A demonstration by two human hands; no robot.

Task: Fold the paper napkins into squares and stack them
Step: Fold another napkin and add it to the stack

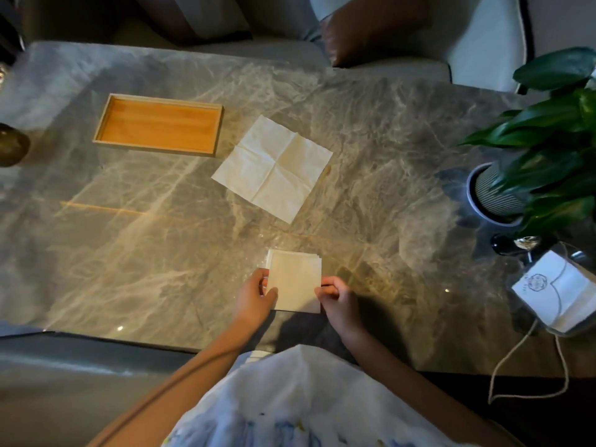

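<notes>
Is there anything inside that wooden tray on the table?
No, the wooden tray shows only its bare orange floor, while the unfolded napkin lies on the table beside it.

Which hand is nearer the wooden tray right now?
Left. The left hand sits below and right of the wooden tray, gripping the folded napkin stack; the right hand holds the stack's far side.

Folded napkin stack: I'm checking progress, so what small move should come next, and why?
Probably release the folded napkin stack, which both the left hand and right hand hold at its edges, and reach for the unfolded napkin lying flat beyond it.
</notes>
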